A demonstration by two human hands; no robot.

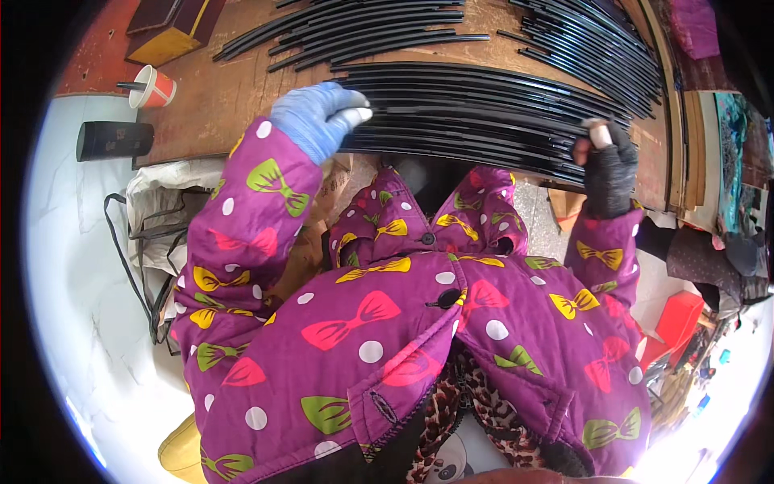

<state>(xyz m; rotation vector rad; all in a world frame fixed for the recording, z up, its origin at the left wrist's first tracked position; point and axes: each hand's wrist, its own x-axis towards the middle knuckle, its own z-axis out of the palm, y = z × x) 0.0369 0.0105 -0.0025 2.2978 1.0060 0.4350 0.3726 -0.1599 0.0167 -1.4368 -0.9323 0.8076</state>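
Along the near edge of the wooden table [193,117]: front row of black rods [451,89], lying crosswise, roughly parallel. Taking that row as landmark.

Left hand [322,117], blue glove, pale fingertips: at the row's left end, thumb and finger brought together, looks like a pinch on one rod's tip. Right hand [609,165], dark glove, pale thumb: at the row's right end, fingers curled in, thumb up. Whether it grips a rod or only rests against the ends, can't tell; contact is hidden.

Beyond the row, back left: second batch of rods [379,32]. Beyond it, back right: third batch [592,52], slanted. Left of the row: paper cup [160,87] with a dark stick in it, black cylinder [113,140] nearer the person.

Handling notes, my judgement: work both ends together, keep the rod level so the middle doesn't sag or drag its neighbours. Light pinch; smooth rods probably roll. Square tips at one end first, then the other. Keep sleeves off the row.
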